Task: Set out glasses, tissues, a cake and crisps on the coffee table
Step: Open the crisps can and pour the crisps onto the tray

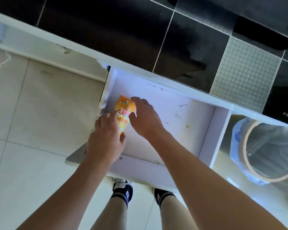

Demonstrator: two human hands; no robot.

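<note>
A yellow-orange crisps bag point(123, 110) with red lettering lies at the left end of a pulled-out white drawer point(211, 130). My left hand point(106, 138) grips the bag's near end, thumb against its lower edge. My right hand point(145, 118) rests on the bag's right side, fingers curled over its top edge. Both hands hide much of the bag. No glasses, tissues or cake are in view.
The drawer sticks out from under a black tiled countertop point(123, 30) with a white edge. A round bin point(269, 150) lined with a blue bag stands on the floor to the right. My feet point(123, 191) are under the drawer front. Pale floor tiles spread to the left.
</note>
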